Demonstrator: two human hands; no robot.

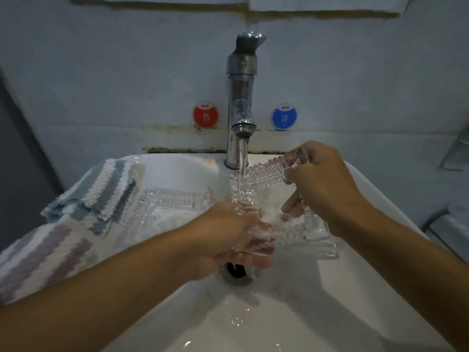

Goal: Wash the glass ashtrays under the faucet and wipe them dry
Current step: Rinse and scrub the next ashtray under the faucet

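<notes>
- Right hand grips the far right rim of a square glass ashtray, fingers curled over the ribbed edge, holding it tilted above the sink basin.
- Left hand is under the near left side of that ashtray, its fingers lying against the glass with water running over them; whether they curl round the rim is blurred by the splash, so I cannot tell its grip.
- Water falls from the chrome faucet at the back edge of the sink straight onto the ashtray's left rim.
- Second glass ashtray lies flat on the left edge of the sink, just beside the held one and apart from both hands.
- Striped cloth drapes over the sink's left edge, touching the second ashtray's far left side.
- Drain shows just below the left hand, with water pooling toward the near edge of the basin.
- Red sticker and blue sticker sit on the wall either side of the faucet.
</notes>
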